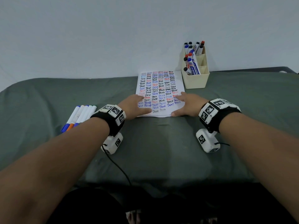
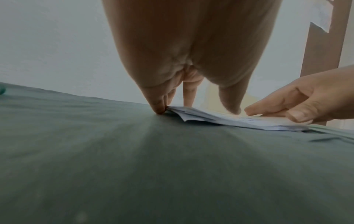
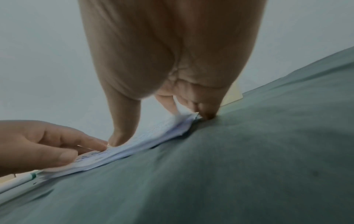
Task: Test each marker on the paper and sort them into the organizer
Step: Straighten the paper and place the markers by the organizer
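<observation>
Both hands are lying spread on the paper, fingers straight, grasping nothing. The left hand is pressing the sheet's near-left part, with its little finger touching down on the cloth at the sheet's left edge in the left wrist view. The right hand is pressing the near-right part, thumb at the near corner. No marker is in either hand.

The loose markers are lying in a tight row on the sheet-covered surface, at about nine o'clock from the left hand and just beside that forearm. Their long axes are running from seven o'clock to one o'clock, with the coloured caps, blue and orange among them, pointing toward the person. The left hand is plainly the nearer one; the right would have to cross the paper. The organizer is standing at about one o'clock from the right hand, just off the paper's far-right corner, so that hand is the nearer for dropping a marker in.

The paper is thin and limp, more than one sheet by its curling near edges, and almost filled with rows of "Test" in black, blue and red. The grey-green bedsheet under it is soft and wrinkling. The organizer is a cream plastic box with dividers, already holding several capped whiteboard markers leaning upright. The loose ones are slim, smooth white barrels, likely to roll if nudged.
</observation>
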`<state>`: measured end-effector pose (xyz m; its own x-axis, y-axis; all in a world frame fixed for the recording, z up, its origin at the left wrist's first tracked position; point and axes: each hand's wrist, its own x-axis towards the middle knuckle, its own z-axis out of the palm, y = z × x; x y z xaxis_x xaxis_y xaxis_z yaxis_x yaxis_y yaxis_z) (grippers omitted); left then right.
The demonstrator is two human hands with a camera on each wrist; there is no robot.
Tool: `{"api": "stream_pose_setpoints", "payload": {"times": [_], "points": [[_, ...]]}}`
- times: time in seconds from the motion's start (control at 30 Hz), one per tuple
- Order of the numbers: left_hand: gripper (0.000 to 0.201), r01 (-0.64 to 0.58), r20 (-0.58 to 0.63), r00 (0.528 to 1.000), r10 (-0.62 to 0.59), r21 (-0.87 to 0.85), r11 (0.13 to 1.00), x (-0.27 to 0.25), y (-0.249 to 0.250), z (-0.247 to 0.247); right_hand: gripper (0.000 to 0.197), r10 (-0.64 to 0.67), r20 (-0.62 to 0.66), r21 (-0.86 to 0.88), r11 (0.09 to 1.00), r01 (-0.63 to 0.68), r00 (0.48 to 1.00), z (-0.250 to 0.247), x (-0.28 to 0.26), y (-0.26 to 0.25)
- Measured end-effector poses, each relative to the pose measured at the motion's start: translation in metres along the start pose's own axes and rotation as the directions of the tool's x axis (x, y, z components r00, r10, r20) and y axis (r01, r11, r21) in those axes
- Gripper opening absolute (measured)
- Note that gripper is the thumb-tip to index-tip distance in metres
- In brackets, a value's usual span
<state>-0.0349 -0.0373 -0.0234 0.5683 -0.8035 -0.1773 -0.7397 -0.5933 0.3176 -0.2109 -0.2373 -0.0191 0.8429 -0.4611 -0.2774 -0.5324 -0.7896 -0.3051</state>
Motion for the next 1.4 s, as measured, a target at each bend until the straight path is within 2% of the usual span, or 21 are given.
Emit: {"api": "stream_pose_setpoints", "payload": {"times": [0.17, 0.23, 0.4, 0.73, 0.87, 1.0, 1.07, 1.17, 1.27, 1.33, 1.4], "points": [[0.072, 0.009, 0.007, 1.000, -0.010, 0.085, 0.996, -0.001, 0.002, 0.003, 0.110, 0.108, -0.009, 0.029, 0.994, -0.108, 0.994, 0.003, 0.001, 0.000], [0.072, 0.006, -0.009, 1.000, -0.005, 0.077, 0.997, -0.002, 0.001, 0.003, 0.109, 0.110, 0.028, -0.017, 0.994, -0.109, 0.994, 0.004, 0.002, -0.001], [0.087, -0.014, 0.006, 1.000, 0.013, 0.102, 0.995, -0.003, -0.001, 0.003, 0.104, 0.106, 0.056, -0.103, 0.990, -0.100, 0.993, 0.005, 0.003, -0.004], [0.082, -0.028, 0.042, 0.999, 0.023, 0.125, 0.992, 0.003, -0.004, 0.008, 0.100, 0.091, 0.062, -0.165, 0.983, -0.079, 0.994, 0.008, 0.003, -0.010], [0.090, -0.031, 0.048, 0.999, 0.026, 0.116, 0.993, -0.003, -0.007, 0.011, 0.105, 0.089, 0.105, -0.177, 0.982, -0.069, 0.990, 0.008, -0.003, -0.011], [0.082, -0.012, -0.029, 0.999, 0.017, 0.155, 0.988, -0.013, -0.017, 0.006, 0.107, 0.110, 0.122, -0.193, 0.978, -0.085, 0.986, 0.015, -0.011, -0.017], [0.079, 0.038, -0.078, 0.997, -0.021, 0.227, 0.973, -0.019, -0.029, 0.001, 0.106, 0.120, 0.101, -0.212, 0.973, -0.096, 0.988, 0.021, -0.016, -0.021], [0.087, 0.205, -0.162, 0.973, -0.164, 0.287, 0.936, -0.031, -0.058, -0.006, 0.105, 0.086, 0.070, -0.238, 0.969, -0.067, 0.994, 0.031, -0.022, -0.031], [0.091, 0.376, -0.190, 0.924, -0.331, 0.301, 0.877, -0.045, -0.089, -0.007, 0.106, -0.006, 0.044, -0.269, 0.963, 0.018, 0.999, 0.044, -0.028, -0.047], [0.090, 0.486, -0.178, 0.874, -0.452, 0.314, 0.816, -0.055, -0.106, -0.007, 0.106, -0.059, 0.057, -0.302, 0.951, 0.073, 0.997, 0.050, -0.032, -0.057], [0.079, 0.526, -0.179, 0.850, -0.495, 0.300, 0.796, -0.063, -0.120, -0.007, 0.106, -0.096, 0.086, -0.328, 0.937, 0.119, 0.992, 0.055, -0.034, -0.065]]}}
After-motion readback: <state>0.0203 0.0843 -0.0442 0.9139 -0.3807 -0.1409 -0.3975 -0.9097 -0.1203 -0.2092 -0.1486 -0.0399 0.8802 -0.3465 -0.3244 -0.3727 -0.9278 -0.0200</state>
